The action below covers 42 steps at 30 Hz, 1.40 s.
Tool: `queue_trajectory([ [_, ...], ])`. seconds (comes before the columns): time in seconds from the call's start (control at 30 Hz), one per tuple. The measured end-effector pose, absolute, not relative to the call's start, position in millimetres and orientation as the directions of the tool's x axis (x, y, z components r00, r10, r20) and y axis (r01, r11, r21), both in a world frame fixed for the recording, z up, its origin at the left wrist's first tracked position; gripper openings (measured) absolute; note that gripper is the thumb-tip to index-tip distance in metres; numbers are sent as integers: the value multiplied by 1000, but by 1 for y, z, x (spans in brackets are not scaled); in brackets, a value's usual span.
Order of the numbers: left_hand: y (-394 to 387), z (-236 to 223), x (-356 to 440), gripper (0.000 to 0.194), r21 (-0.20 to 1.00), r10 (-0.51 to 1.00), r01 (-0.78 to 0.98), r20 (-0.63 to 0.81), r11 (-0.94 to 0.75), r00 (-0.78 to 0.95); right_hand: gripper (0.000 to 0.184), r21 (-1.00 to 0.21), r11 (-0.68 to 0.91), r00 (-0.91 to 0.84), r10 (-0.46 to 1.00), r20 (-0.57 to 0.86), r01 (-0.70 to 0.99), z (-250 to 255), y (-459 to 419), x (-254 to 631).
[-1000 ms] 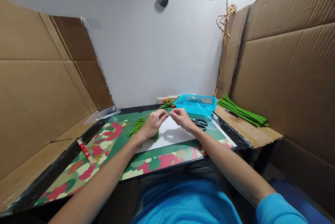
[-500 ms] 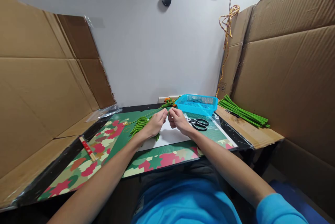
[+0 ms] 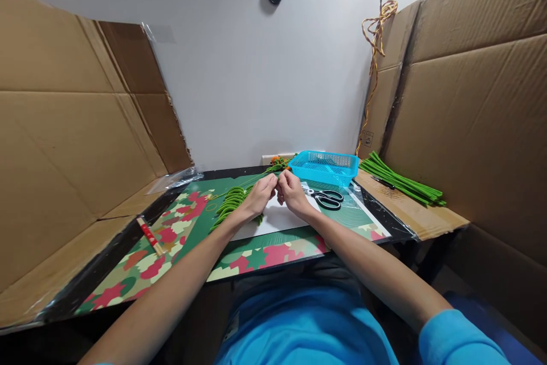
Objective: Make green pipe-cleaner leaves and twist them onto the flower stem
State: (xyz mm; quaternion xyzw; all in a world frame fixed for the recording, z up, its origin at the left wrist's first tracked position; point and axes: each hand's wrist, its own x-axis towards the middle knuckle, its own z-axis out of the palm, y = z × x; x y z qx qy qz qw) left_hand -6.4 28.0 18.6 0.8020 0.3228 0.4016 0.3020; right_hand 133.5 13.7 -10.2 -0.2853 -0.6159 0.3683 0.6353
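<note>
My left hand [image 3: 258,195] and my right hand [image 3: 291,191] meet fingertip to fingertip above a white sheet [image 3: 277,218] on the table. Both pinch a thin green wire-like stem that runs back toward a small green and orange piece [image 3: 277,163] by the wall. The stem is too fine to follow between the fingers. A heap of bent green pipe-cleaner pieces [image 3: 231,202] lies just left of my left hand. Black-handled scissors [image 3: 327,197] rest on the mat to the right of my right hand.
A blue mesh basket [image 3: 325,164] stands at the back right. A bundle of long green stems [image 3: 401,185] lies on cardboard at the right. A red-and-tan stick [image 3: 150,236] lies on the patterned mat [image 3: 179,240]. Cardboard walls enclose both sides.
My hands have drawn together, fingertips now touching, and shifted slightly toward the back. The view has tilted a little; the things on the table lie where they were.
</note>
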Motion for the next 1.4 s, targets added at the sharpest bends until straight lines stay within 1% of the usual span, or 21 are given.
queue_trajectory([
  [0.1, 38, 15, -6, 40, 779, 773, 220, 458, -587, 438, 32, -788, 615, -2, 789, 615, 17, -8, 13, 141],
  [0.2, 41, 15, -5, 38, 788, 772, 189, 473, -586, 424, 30, -748, 648, 20, 754, 657, 143, -4, 11, 146],
  [0.37, 31, 24, -4, 48, 754, 757, 201, 526, -626, 388, 28, -694, 659, 53, 713, 699, 290, 0, 9, 150],
  [0.47, 24, 29, -4, 46, 710, 747, 252, 567, -657, 347, 24, -645, 672, 42, 680, 732, 364, -1, 8, 152],
  [0.57, 17, 32, -5, 39, 644, 721, 325, 613, -693, 323, 21, -595, 681, 30, 647, 762, 427, -2, 7, 153],
  [0.67, 11, 35, -5, 32, 572, 690, 391, 645, -721, 329, 22, -542, 683, 17, 614, 789, 490, -3, 7, 154],
  [0.87, 6, 36, -7, 24, 482, 644, 441, 666, -757, 377, 22, -434, 669, -18, 555, 831, 603, -5, 5, 154],
  [1.1, 5, 33, -4, 21, 447, 628, 452, 648, -772, 431, 22, -346, 616, -51, 533, 844, 708, -7, 5, 160],
  [1.3, 6, 32, -2, 28, 465, 651, 463, 624, -754, 433, 25, -277, 543, -109, 574, 812, 793, -3, 4, 162],
  [1.4, 6, 32, -5, 29, 450, 652, 482, 619, -751, 437, 23, -245, 505, -127, 593, 795, 827, 3, -3, 161],
])
